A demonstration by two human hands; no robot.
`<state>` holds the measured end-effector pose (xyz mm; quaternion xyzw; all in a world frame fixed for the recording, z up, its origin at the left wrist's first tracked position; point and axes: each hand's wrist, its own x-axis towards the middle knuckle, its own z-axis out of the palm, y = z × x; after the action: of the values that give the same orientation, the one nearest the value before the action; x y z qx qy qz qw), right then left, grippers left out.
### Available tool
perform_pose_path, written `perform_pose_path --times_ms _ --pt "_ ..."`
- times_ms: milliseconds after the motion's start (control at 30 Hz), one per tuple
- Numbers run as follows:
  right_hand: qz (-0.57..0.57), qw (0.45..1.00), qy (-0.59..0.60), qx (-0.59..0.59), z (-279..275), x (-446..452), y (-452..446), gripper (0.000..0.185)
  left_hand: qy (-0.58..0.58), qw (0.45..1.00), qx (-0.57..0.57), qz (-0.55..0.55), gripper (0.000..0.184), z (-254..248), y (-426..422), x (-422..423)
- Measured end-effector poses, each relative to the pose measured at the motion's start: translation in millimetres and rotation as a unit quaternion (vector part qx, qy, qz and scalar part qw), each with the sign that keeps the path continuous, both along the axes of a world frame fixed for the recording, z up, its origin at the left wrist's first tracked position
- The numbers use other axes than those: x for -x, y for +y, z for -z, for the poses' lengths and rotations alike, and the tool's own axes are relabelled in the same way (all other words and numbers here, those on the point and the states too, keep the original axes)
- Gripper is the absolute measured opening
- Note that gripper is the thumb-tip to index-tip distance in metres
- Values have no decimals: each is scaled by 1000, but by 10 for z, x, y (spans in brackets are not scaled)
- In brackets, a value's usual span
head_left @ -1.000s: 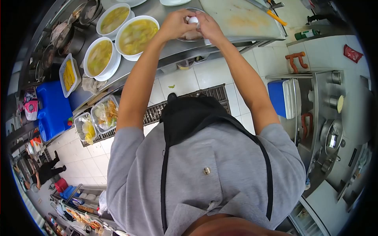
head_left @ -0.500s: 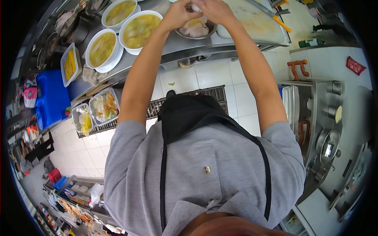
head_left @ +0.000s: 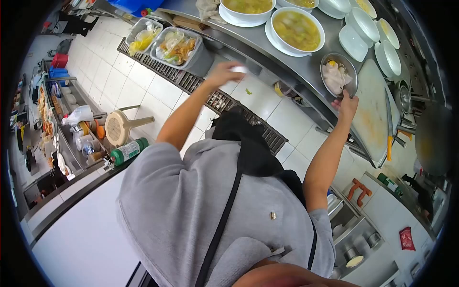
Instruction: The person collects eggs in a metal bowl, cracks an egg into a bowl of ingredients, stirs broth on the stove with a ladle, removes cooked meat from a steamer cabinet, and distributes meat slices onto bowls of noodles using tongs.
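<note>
My left hand (head_left: pixel 224 75) is out over the floor, closed around a white eggshell (head_left: pixel 239 70), slightly blurred by motion. Near it, to the left, is a grey bin (head_left: pixel 191 58) of food scraps. On the counter's edge, my right hand (head_left: pixel 348 107) grips the near rim of a metal bowl (head_left: pixel 353 79). Pale raw meat (head_left: pixel 335 77) lies in that bowl, with a yellow egg yolk (head_left: pixel 332 63) at its far side.
Bowls of yellow soup (head_left: pixel 296 29) stand on saucers along the steel counter (head_left: pixel 248 34). White bowls (head_left: pixel 362 26) sit behind the metal bowl. A cutting board (head_left: pixel 370 110) carries a long knife (head_left: pixel 389 119). A floor grate (head_left: pixel 201 93) runs below; a stool (head_left: pixel 118 129) is at left.
My hands have parted from above the metal bowl. The left has swung left and away from the counter with the eggshell; the right has taken the bowl's rim. The view has turned left.
</note>
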<state>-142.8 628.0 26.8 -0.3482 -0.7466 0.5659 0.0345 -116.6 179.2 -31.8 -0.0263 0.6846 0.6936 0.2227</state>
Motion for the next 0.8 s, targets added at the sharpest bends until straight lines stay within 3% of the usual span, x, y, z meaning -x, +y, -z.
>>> perform_pose_path --times_ms 33,67,133,167,200,267,300,333,367,400,500,633,733,800 --pt "24 995 28 96 14 -67 -15 62 -32 996 45 -70 39 209 -458 -49" --pt "39 995 34 90 55 -104 -37 62 -62 986 56 -147 37 302 -836 -12" --pt "87 985 84 124 105 -41 -54 35 5 979 10 -204 49 475 -1609 207" --pt "50 982 80 162 143 -37 18 41 -64 957 90 -267 58 508 -1907 370" --pt "67 980 95 161 195 -27 9 44 16 960 116 -253 67 433 -2086 451" --pt "71 973 124 182 110 -73 -97 62 -4 911 338 -234 76 537 -2409 625" --pt "77 976 130 158 180 -74 -93 52 40 895 387 -219 67 651 -2411 684" --pt "99 973 137 161 156 -107 -156 67 82 872 438 -205 61 761 -2408 741" --pt "115 967 153 169 82 -165 -225 61 39 880 445 -161 60 958 -2379 771" --pt "107 960 182 185 193 -245 -168 54 36 872 486 -42 56 1377 -2430 864" --pt "139 935 212 249 35 -613 -130 41 -22 959 275 65 33 1016 -1199 250" --pt "174 916 250 260 -73 -1414 309 31 44 850 372 371 29 927 544 -189" --pt "182 922 233 252 -133 -2234 837 28 76 844 278 452 41 952 1884 -478" --pt "188 939 181 226 -171 -2879 1290 26 52 814 255 520 40 535 2854 -664"
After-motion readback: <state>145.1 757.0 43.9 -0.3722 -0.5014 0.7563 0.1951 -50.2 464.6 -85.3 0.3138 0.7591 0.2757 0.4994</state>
